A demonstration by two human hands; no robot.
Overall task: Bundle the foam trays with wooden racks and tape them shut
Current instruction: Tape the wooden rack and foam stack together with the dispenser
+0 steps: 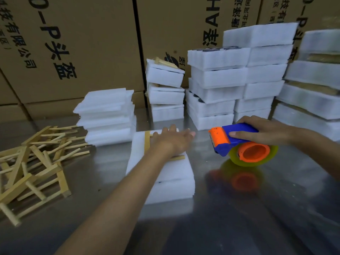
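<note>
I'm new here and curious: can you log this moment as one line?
left hand: presses wooden rack onto foam bundle | right hand: grips tape dispenser | taping: not begun

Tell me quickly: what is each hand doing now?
Left hand: open, pressing flat on the wooden rack atop the foam tray.
Right hand: gripping the tape dispenser.

you're working on a shiny metal table [239,208]. under your left fingers [184,134] lies a foam tray bundle [165,173], flat on it. left of those fingers sit a loose pile of wooden racks [33,162] and a stack of foam sheets [108,116]. beyond your fingertips, stacks of foam blocks [230,85] stand on it.
</note>
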